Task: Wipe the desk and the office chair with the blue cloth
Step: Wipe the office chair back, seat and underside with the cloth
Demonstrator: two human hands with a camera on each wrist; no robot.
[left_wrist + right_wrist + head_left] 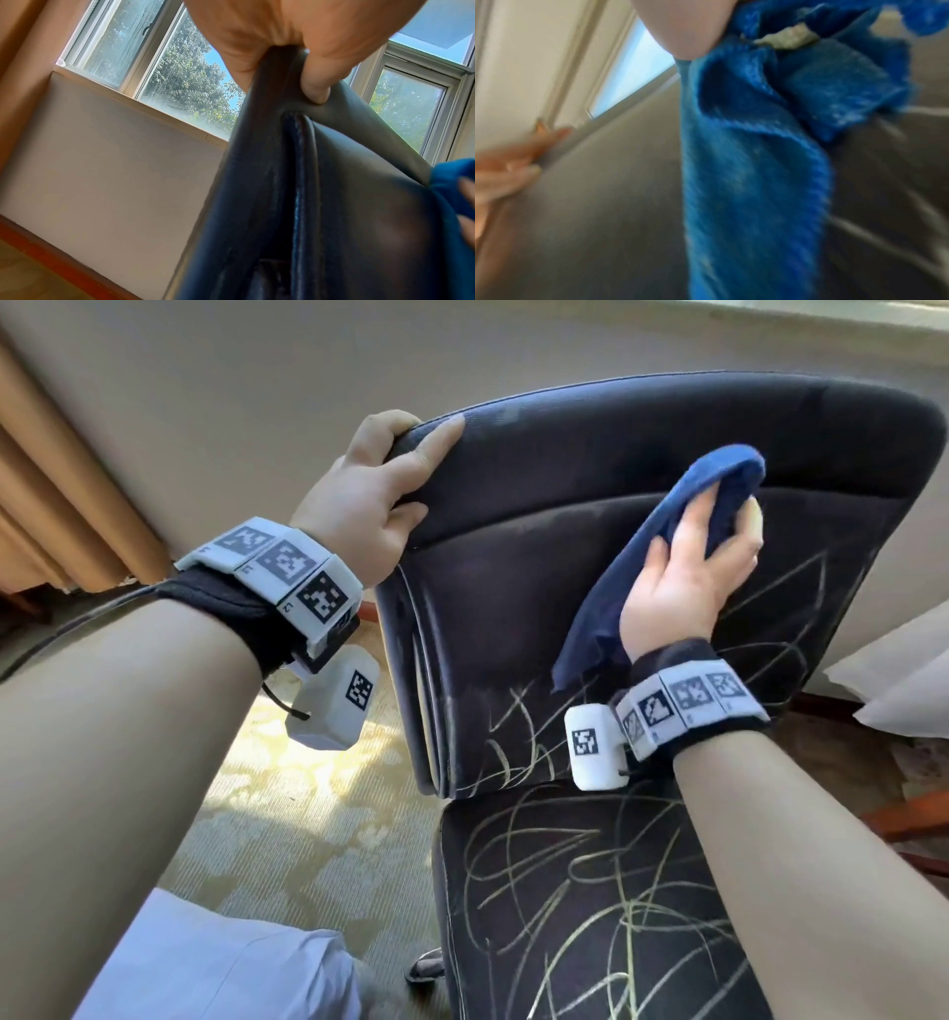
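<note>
A dark office chair [642,516] fills the middle of the head view, its backrest and seat [590,906] scrawled with pale chalky lines. My left hand [375,500] grips the backrest's top left corner, thumb on the front and fingers over the edge; the left wrist view shows that same edge [285,85] pinched in the hand. My right hand [688,572] holds the blue cloth [719,474] bunched against the upper backrest, with a loose end hanging down. The cloth [752,162] is blurred in the right wrist view. No desk is in view.
Patterned carpet [308,803] lies left of the chair. A beige wall [257,392] and tan curtain [56,505] stand behind it, under a window [180,77]. White sheets [904,680] and a red wooden edge [904,819] sit at the right. A chair caster [426,968] shows below the seat.
</note>
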